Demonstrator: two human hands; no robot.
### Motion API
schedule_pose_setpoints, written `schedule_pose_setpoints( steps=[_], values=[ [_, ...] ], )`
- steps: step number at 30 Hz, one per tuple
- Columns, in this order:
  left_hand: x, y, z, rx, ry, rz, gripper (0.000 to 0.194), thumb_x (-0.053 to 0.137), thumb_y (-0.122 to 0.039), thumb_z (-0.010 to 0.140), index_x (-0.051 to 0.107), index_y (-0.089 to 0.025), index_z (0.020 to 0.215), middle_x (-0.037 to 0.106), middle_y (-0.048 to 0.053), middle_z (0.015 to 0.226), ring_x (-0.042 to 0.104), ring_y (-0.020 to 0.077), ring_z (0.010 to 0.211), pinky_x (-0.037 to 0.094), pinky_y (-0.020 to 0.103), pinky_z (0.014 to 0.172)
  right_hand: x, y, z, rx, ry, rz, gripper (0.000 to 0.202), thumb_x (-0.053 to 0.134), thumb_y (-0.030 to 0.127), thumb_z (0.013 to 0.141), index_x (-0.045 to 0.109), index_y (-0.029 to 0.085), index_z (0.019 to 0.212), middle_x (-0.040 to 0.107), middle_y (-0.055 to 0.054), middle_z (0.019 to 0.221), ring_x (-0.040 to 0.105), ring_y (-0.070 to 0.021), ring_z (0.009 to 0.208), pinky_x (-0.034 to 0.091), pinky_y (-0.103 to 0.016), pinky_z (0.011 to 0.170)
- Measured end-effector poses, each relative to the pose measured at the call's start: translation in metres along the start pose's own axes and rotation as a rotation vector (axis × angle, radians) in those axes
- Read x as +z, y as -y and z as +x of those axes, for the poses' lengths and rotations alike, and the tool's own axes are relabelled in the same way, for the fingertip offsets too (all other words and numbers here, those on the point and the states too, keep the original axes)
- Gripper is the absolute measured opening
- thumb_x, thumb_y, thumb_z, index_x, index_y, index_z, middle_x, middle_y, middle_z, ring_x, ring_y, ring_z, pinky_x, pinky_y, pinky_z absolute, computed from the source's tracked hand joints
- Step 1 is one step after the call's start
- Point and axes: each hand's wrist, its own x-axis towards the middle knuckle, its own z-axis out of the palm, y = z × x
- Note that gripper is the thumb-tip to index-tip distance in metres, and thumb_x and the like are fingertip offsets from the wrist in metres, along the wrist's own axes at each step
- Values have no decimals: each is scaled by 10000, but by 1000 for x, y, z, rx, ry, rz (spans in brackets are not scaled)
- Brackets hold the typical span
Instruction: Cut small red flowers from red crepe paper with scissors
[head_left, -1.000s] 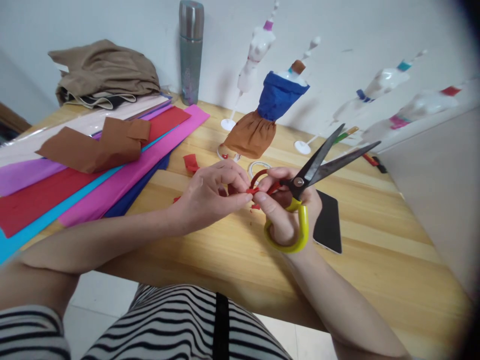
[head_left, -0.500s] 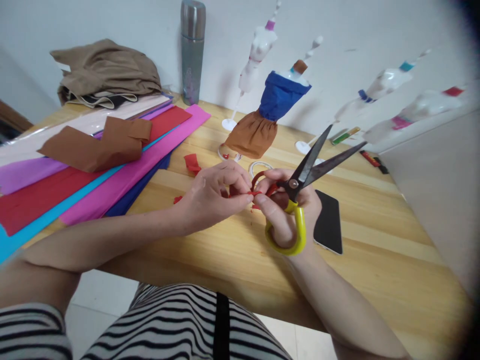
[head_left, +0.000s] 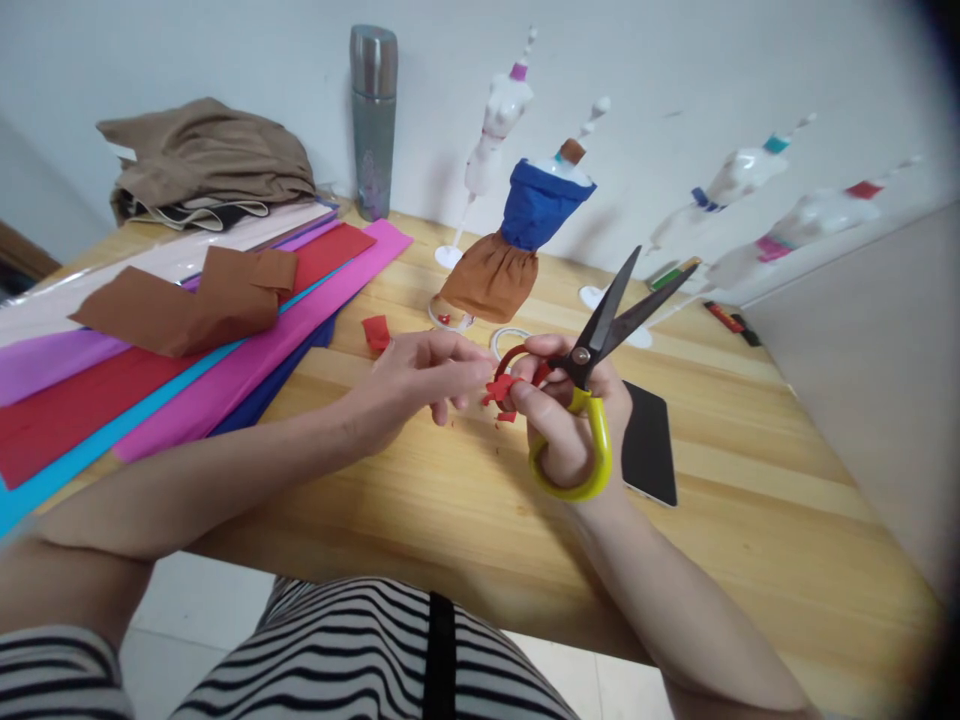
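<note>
My right hand [head_left: 559, 425] has the scissors [head_left: 581, 357] hooked on it, thumb through the yellow handle and the dark blades spread, pointing up and right. Between its thumb and forefinger it also pinches a small crumpled piece of red paper [head_left: 501, 387]. Just left of that piece is my left hand [head_left: 427, 380], fingers stretched and slightly apart, fingertips close to the red paper; whether they touch it I cannot tell. Another red paper scrap [head_left: 376, 333] lies behind the left hand. A small mannequin in a blue top [head_left: 547, 205] and brown skirt [head_left: 495, 278] stands beyond both hands.
Several coloured paper sheets [head_left: 247, 370] lie at left, with a brown piece [head_left: 180, 305] on top. Folded brown cloth [head_left: 217, 155] and a thermos [head_left: 373, 130] stand behind. Undressed mannequins [head_left: 504, 110] line the wall. A phone [head_left: 651, 440] lies beside my right wrist, a tape roll [head_left: 510, 342] beyond.
My left hand has drawn back a little to the left and its fingers have loosened from the red paper. The piece stays in my right fingers. The view has shifted slightly.
</note>
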Motion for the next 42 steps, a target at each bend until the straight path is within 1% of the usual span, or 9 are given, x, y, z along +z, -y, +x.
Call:
schedule_pose_setpoints(
  steps=[5,11,15,20,25,31,34,38,42],
  values=[
    [2,-2,0,54,68,94,130,755,-291,704,716,-174,663,614,8,574,516,114,545,387,229,455,0,3,0,50,35,-51,276,794,308,773,645,321,1005,594,20,750,527,-184,606,425,-362,590],
    [9,-7,-1,41,-53,298,103,720,-184,635,665,-141,561,569,-26,506,437,60,509,289,198,477,5,12,-2,60,51,-96,301,831,309,733,650,303,973,610,17,715,534,-186,631,447,-349,578],
    [5,-6,0,-45,18,182,113,716,-182,637,645,-140,560,533,-39,470,430,53,467,315,185,452,-1,5,-1,51,95,-18,276,832,330,765,689,282,996,619,26,737,528,-155,622,428,-322,583],
    [0,-6,3,-91,44,-4,128,716,-163,635,622,-149,550,580,-24,496,470,54,459,364,175,447,-15,-6,7,76,225,-7,359,792,509,809,701,257,1048,627,14,781,532,-138,579,434,-309,546],
    [-8,-6,6,29,37,-27,190,726,-203,693,619,-159,543,615,-12,534,507,66,482,396,196,476,-16,-11,10,77,435,-48,343,690,545,892,675,219,998,634,-11,771,567,-142,576,498,-295,530],
    [-9,-11,5,172,13,64,206,670,-183,748,620,-168,549,662,18,636,580,102,604,452,229,554,-16,-11,8,95,507,-163,309,696,488,895,671,238,1075,680,-59,932,655,-225,814,557,-344,625],
    [-5,-16,1,182,-6,118,229,636,-156,758,596,-169,533,665,29,624,637,134,681,502,257,633,-14,-5,8,75,578,-224,330,683,564,878,698,263,1012,672,-64,915,618,-228,759,535,-370,630],
    [-3,-22,-2,202,-69,264,207,646,-120,736,617,-167,536,718,41,701,688,170,812,539,284,745,-8,0,3,69,489,-228,479,643,718,838,712,260,958,640,-43,812,538,-189,631,474,-349,564],
    [-4,-23,-2,184,-115,384,201,655,-112,739,637,-162,545,752,50,749,703,182,810,547,304,774,-7,0,-2,72,466,-237,524,626,747,835,726,263,1010,620,-29,752,517,-183,620,419,-322,526]
  ],
)
